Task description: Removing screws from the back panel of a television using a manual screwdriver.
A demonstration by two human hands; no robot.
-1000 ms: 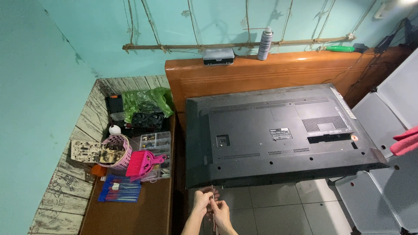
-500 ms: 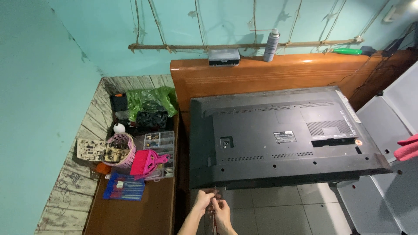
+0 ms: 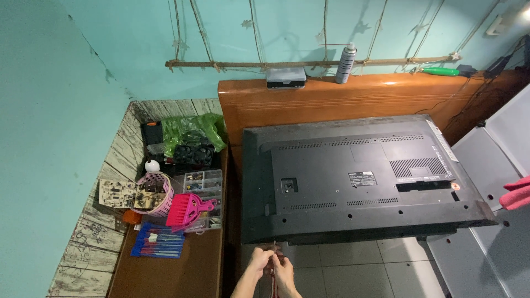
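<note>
A large flat-screen television (image 3: pixel 359 176) lies face down, its dark back panel up, across a brown wooden surface (image 3: pixel 331 99). My left hand (image 3: pixel 259 264) and my right hand (image 3: pixel 286 271) are close together just below the television's near edge, at the bottom of the view. Both pinch a thin reddish cord or tool (image 3: pixel 274 278) that runs down between them. Its exact kind is too small to tell.
To the left is a brown side table (image 3: pixel 182 270) with a pink basket (image 3: pixel 156 193), a pink dustpan (image 3: pixel 187 209), a clear parts box (image 3: pixel 204 185), a blue tool set (image 3: pixel 157 244) and green plastic (image 3: pixel 193 129). Grey panels (image 3: pixel 486 165) stand at right. A spray can (image 3: pixel 345 63) stands on the ledge.
The view has shifted slightly, so the television sits a little further right and lower. My hands stay together at its near edge.
</note>
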